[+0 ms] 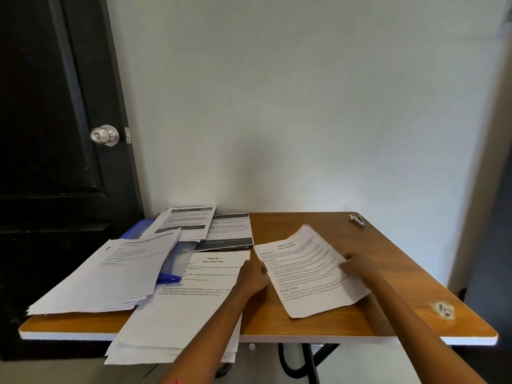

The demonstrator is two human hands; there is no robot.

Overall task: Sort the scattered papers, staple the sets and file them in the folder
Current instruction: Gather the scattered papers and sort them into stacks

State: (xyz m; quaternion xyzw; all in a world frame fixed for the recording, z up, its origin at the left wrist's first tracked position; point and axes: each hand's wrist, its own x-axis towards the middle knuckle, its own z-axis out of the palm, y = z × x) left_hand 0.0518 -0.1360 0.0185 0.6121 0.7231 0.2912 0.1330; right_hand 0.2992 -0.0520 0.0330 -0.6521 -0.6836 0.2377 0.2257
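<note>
Holding one printed sheet [310, 268] by its two side edges, the left hand [253, 275] and right hand [353, 266] pinch it slightly lifted over the bare tabletop [388, 273], probably to start a separate set. Other papers [177, 306] lie overlapping at the left, partly covering the blue folder [169, 261]. What looks like the stapler [358, 220] waits well apart, near the far edge.

Both hands [253, 277] on one sheet [310, 270]
</note>
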